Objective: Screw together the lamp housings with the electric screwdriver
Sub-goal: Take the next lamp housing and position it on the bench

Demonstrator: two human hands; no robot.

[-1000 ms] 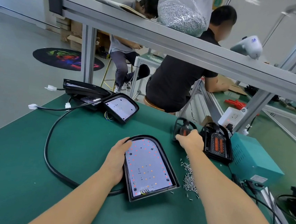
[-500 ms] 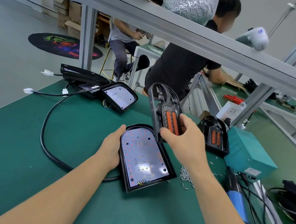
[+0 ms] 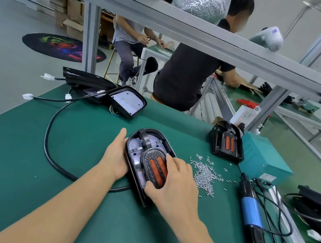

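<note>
**Inspector:** Hands first, please.

**Operator:** Both are on the lamp housing [image 3: 133,154] at frame centre. My left hand [image 3: 115,159] lies flat against its left edge, fingers straight, steadying it. My right hand [image 3: 171,183] presses the black cover [image 3: 154,165], the one with orange lenses, down into the housing, fingers curled over its lower right edge.

**Inspector:** Is it seated?

**Operator:** I cannot confirm that. I judge it needs even pressure all round until the rim sits flush and the holes line up, before any screw goes in.

**Inspector:** Tooling?

**Operator:** The electric screwdriver [image 3: 250,206] lies untouched at lower right; loose screws [image 3: 204,174] sit just right of the housing. Further back, a second cover [image 3: 227,143] leans on the teal box [image 3: 263,160], and more housings [image 3: 107,94] rest at upper left of the green mat [image 3: 33,168].
</note>
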